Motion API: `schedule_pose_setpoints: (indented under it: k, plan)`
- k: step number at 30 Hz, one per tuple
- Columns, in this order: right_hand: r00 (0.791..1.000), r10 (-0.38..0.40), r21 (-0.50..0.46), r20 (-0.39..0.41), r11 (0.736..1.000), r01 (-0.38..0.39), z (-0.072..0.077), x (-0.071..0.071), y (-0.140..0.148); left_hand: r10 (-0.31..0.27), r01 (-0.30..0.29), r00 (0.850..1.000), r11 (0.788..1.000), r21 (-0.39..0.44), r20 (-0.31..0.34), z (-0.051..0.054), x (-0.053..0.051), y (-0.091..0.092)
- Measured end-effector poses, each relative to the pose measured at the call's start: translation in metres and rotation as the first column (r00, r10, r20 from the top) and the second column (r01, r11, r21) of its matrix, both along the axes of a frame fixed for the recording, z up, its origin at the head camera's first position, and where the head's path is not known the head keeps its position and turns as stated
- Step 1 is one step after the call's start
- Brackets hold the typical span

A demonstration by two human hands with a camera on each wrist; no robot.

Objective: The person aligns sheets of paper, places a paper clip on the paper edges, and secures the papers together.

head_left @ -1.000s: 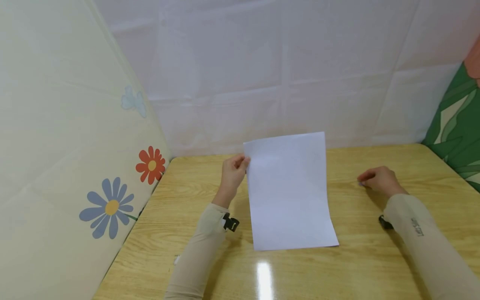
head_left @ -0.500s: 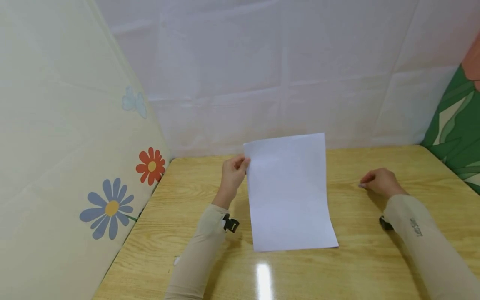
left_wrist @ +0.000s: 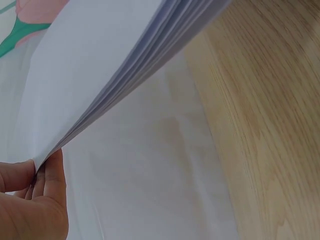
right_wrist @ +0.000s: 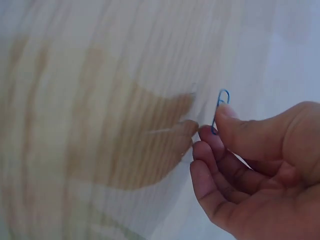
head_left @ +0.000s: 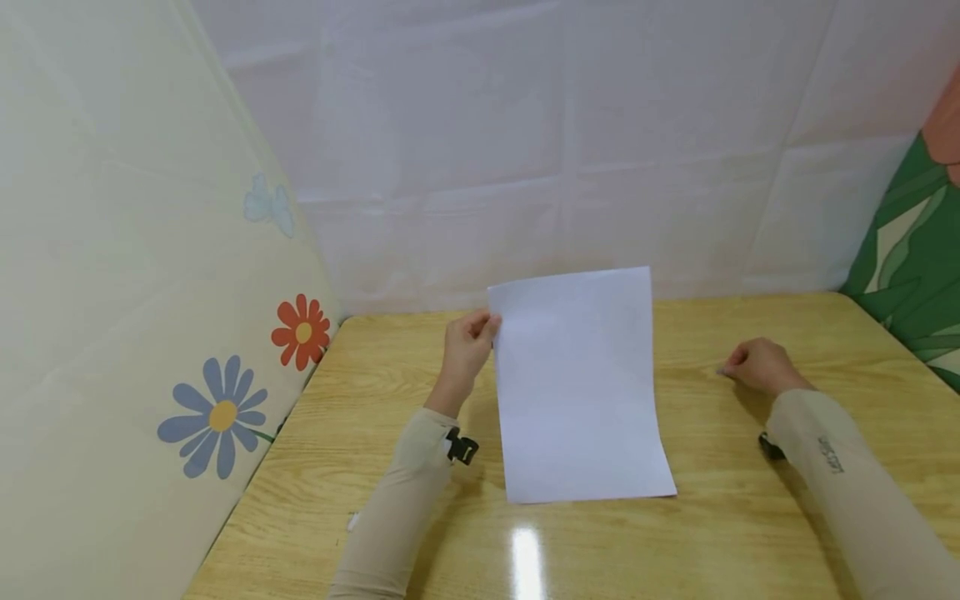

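Observation:
Several sheets of white paper (head_left: 581, 392) are held up together in a stack, tilted, at the middle of the head view. My left hand (head_left: 467, 346) pinches the stack at its upper left edge, thumb on the near side. In the left wrist view the sheets (left_wrist: 90, 65) fan slightly apart away from the fingers. To the right of the paper, my right hand (head_left: 763, 365) is low over the table. Between its thumb and forefinger it pinches a blue paper clip (right_wrist: 215, 122), which shows clearly in the right wrist view.
The wood-grain table (head_left: 720, 533) lies under both hands. A small white scrap or mark (head_left: 353, 521) is beside the left forearm. A white cloth (head_left: 465, 150) hangs behind the table, with a flowered panel (head_left: 135, 275) at left and a green leafy one (head_left: 911, 258) at right.
My right hand has shifted very slightly, with the paper clip still pinched in it. The left hand and the paper stack stay nearly where they were.

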State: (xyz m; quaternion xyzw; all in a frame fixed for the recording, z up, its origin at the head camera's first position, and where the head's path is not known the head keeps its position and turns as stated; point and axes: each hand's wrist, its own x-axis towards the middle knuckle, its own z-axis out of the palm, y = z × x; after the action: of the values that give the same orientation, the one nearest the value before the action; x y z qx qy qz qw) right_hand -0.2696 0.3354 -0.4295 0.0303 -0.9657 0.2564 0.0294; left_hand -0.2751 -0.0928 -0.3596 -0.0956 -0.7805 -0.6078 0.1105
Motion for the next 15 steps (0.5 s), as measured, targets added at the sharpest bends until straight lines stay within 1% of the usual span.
schedule_pose_setpoints:
  k: [4,6,8,12,15]
  plan:
    - [0.998,-0.005,-0.013,-0.056,1.0,0.004,0.001,-0.0011,-0.0015,0.001,-0.001,1.0,1.0,-0.003,0.009,0.0006,0.0002,0.001]
    - [0.998,-0.014,-0.024,-0.067,1.0,0.013,0.0017,-0.0019,-0.0018,-0.001,0.001,1.0,1.0,0.002,0.005,0.0006,0.0002,0.0014]
    - [0.998,-0.025,-0.032,-0.058,0.999,0.024,0.0032,-0.0021,-0.0026,-0.001,0.001,1.0,1.0,0.005,-0.002,0.0006,0.0002,0.0018]
    - [0.997,-0.074,-0.06,-0.02,0.995,0.073,0.0062,-0.0015,-0.0061,-0.008,0.008,1.0,1.0,0.014,-0.012,0.0009,0.0014,0.0025]
    - [0.993,-0.116,-0.097,-0.025,0.989,0.113,0.008,-0.0003,-0.01,-0.009,0.009,1.0,1.0,0.022,-0.016,0.0007,0.0021,0.003]
